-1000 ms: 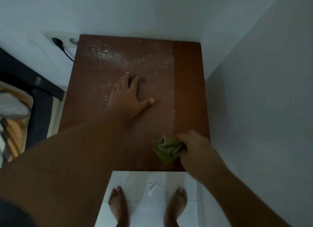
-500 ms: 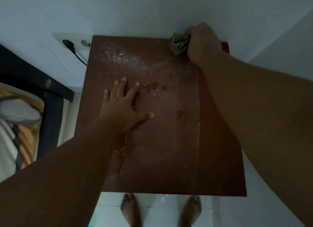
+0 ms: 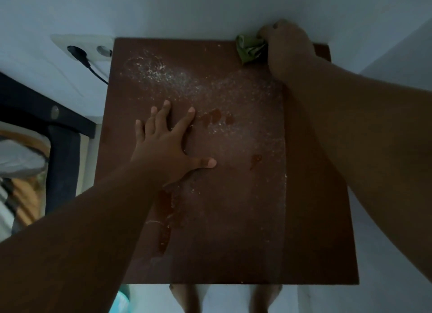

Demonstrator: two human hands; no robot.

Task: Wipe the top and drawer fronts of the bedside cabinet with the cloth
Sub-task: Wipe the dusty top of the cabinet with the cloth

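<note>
Looking straight down, the head camera takes in the brown top of the bedside cabinet [image 3: 233, 219], which stands in a corner between two pale walls. The right hand [image 3: 286, 48] reaches to the far right corner of the top, close against the back wall, its fingers closed around a crumpled green cloth [image 3: 250, 49] that presses on the wood just to the left of the knuckles. The left hand [image 3: 167, 146] lies flat on the middle-left of the top with fingers spread wide and the thumb stretched toward the right, holding nothing. White powdery dust [image 3: 163, 74] is scattered across the far and central part of the surface, thickest toward the back left, and thins out nearer the front edge. A few darker reddish smears [image 3: 215, 116] show just beyond the left fingertips, and more trail below the left wrist. A strip along the right side of the top looks free of dust. On the wall at the back left sits a white socket [image 3: 102, 51] with a black plug [image 3: 78, 53] and cable. Two bare feet [image 3: 187, 298] stand on the pale floor just past the near edge.
</note>
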